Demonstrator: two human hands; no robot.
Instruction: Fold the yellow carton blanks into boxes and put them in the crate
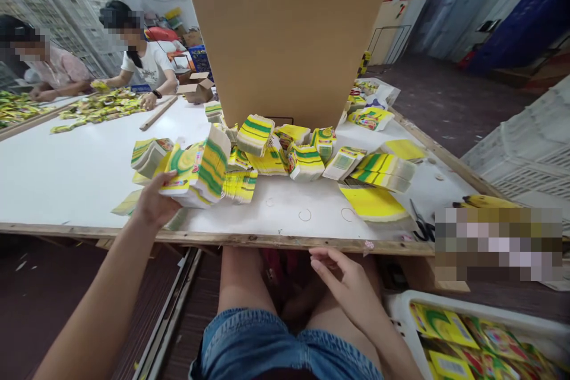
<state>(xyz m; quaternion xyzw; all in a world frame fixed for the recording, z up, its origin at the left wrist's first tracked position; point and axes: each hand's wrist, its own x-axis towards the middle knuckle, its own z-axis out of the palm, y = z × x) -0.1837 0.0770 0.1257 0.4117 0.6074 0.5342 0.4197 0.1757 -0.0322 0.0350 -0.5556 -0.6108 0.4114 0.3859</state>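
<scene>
My left hand [157, 202] grips a thick stack of yellow and green printed packets [189, 169] by its left side, above the table's near edge. The thumb lies on top of the stack; the other fingers are partly hidden behind it. Over my lap, just in front of the table edge, my right hand [342, 276] is empty with its fingers loosely bent and apart. Further bundles of the same packets [305, 161] lie in a row across the white tabletop [285, 208]. Beneath the held stack, another bundle [240, 185] is partly covered.
A large cardboard sheet [289, 35] stands behind the bundles. Scissors [421, 222] and rubber bands [304, 215] lie on the table. At lower right stands a white crate [403, 309] holding packets. Two people work at the far left beside a wooden strip [158, 113].
</scene>
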